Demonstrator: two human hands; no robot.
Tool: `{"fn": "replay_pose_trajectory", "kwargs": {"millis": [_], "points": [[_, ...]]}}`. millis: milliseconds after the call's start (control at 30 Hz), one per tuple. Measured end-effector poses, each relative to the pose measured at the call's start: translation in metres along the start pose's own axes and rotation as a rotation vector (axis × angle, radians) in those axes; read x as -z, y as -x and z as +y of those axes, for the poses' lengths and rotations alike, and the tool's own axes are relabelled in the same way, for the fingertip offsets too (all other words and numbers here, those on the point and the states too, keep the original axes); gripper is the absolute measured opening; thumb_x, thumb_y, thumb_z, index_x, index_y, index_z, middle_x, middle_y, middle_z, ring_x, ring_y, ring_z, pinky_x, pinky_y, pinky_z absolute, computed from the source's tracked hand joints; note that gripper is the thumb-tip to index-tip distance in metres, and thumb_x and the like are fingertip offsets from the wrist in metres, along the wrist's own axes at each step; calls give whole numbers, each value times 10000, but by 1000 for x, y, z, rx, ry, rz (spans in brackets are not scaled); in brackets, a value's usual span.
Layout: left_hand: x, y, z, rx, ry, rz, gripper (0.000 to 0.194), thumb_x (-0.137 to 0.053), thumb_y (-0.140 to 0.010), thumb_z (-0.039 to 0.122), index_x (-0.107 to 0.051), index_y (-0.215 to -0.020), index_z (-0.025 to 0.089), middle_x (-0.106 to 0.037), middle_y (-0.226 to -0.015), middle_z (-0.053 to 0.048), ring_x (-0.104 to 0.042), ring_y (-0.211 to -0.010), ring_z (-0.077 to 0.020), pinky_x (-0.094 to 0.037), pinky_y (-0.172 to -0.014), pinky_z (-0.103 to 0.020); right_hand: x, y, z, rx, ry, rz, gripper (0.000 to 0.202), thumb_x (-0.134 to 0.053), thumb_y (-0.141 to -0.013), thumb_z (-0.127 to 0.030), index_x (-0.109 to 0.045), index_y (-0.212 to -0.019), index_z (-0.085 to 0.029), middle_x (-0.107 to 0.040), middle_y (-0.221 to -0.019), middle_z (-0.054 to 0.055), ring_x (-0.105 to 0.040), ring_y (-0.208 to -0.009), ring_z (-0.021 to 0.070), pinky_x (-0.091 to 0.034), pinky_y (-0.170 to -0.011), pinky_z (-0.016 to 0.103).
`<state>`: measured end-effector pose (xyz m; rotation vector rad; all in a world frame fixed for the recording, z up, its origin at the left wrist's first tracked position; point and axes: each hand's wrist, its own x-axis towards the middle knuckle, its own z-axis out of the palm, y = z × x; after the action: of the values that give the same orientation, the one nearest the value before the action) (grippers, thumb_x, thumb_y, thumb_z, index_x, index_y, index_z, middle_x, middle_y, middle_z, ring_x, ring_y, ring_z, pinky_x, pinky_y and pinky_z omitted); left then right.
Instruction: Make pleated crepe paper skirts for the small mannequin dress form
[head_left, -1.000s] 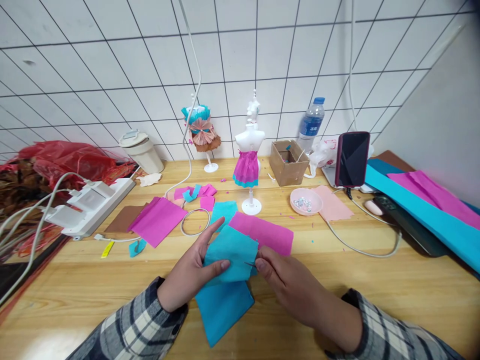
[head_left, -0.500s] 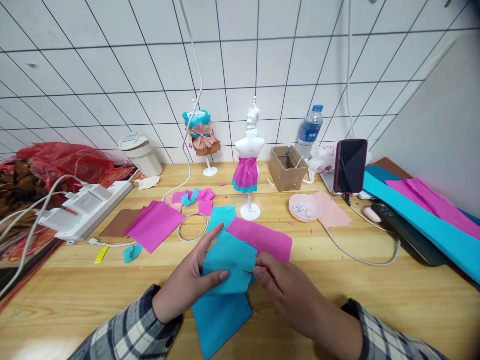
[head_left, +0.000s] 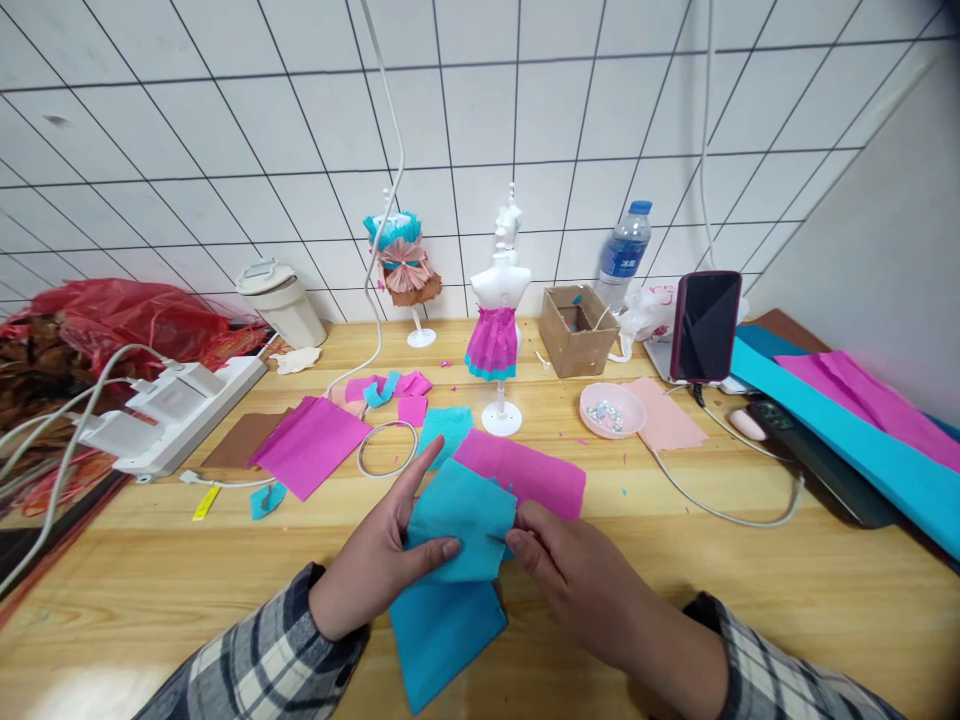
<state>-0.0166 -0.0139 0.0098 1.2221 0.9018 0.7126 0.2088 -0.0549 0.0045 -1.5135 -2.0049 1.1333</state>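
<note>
Across the folded piece of turquoise crepe paper (head_left: 461, 520), my left hand (head_left: 379, 560) lays its thumb, with the index finger stretched up behind. The other left fingers are hidden under the paper. My right hand (head_left: 574, 570) pinches the right edge of that same paper between thumb and forefinger. A thin dark line, a slit or a narrow tip, shows beside the right thumb; I cannot tell which. Below lies a deeper blue paper sheet (head_left: 446, 640), and behind is a magenta paper strip (head_left: 525, 470).
A white dress form (head_left: 500, 285) in a magenta skirt stands behind my hands, another dressed form (head_left: 405, 265) farther left. Around are a bead dish (head_left: 611, 411), cardboard box (head_left: 576, 335), phone (head_left: 705, 325), wire ring (head_left: 387, 449), magenta sheets (head_left: 319, 447) and power strip (head_left: 180, 415).
The view has shifted slightly. Both hands keep nearly the same hold on the turquoise paper, and the dark line beside my right thumb looks a little shorter and blurrier.
</note>
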Motion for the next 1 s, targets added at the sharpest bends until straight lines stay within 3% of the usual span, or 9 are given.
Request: {"fn": "replay_pose_trajectory", "kwargs": {"millis": [133, 333, 567, 1000], "points": [[1, 1, -2, -7, -8, 2, 1013, -709, -814, 273, 5, -1533, 277, -678, -1165, -97, -683, -827, -190, -564, -718, -293, 0, -1, -1, -20, 41, -1, 372, -297, -1000, -498, -526, -897, -224, -656, -807, 11, -585, -708, 176, -283, -583, 266], [-1, 0, -5, -38, -55, 85, 952, -689, -833, 294, -45, -1533, 297, -588, -1321, -117, -680, -887, -194, -570, -745, -291, -1, 0, -2, 25, -8, 8, 355, -304, -1006, -478, -543, -942, -222, -665, -831, 25, -603, -756, 180, -343, -629, 265], [-6, 2, -4, -29, 8, 69, 1006, -691, -832, 284, 33, -1531, 274, -674, -1189, -103, -692, -923, -211, -574, -794, -322, -5, 0, -1, 9, -94, 19, 401, -275, -999, -524, -529, -964, -215, -668, -869, 28, -599, -765, 187, -359, -647, 279], [-9, 3, -3, -49, -80, 99, 995, -693, -824, 328, -1, -1536, 264, -648, -1226, -116, -685, -877, -206, -575, -750, -304, -6, 1, -3, 22, -65, 38, 356, -297, -1008, -477, -534, -985, -213, -676, -900, 33, -617, -788, 186, -357, -649, 276]]}}
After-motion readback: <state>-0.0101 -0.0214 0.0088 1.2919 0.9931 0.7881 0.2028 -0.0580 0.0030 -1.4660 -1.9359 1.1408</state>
